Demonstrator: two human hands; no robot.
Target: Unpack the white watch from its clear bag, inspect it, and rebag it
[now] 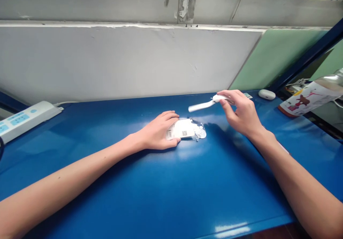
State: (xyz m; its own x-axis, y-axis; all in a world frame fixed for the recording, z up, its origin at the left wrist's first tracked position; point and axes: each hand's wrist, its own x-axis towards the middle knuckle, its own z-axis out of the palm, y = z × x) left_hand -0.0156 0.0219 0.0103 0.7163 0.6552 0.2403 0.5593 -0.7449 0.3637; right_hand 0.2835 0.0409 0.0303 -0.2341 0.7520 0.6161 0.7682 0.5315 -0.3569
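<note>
My left hand (162, 131) lies over the near-left end of a small white packet (184, 130) on the blue table, its thumb and fingers along the packet's two sides. The packet has printed text, a square code and torn clear plastic at its right end. Above the table to the right, my right hand (238, 112) is closed in a pinch on a slim, bent white object (202, 106). One end of that object points left, over the packet's far side; its other end is hidden by my fingers, and I cannot tell its exact kind.
A white power strip (29, 119) lies on the blue table (160, 192) at the left. Toward the back right are a white earbud case (267, 94) and a tilted bottle with a printed label (311, 97). A flat thing is partly hidden behind my right wrist. A wall panel (120, 63) borders the back.
</note>
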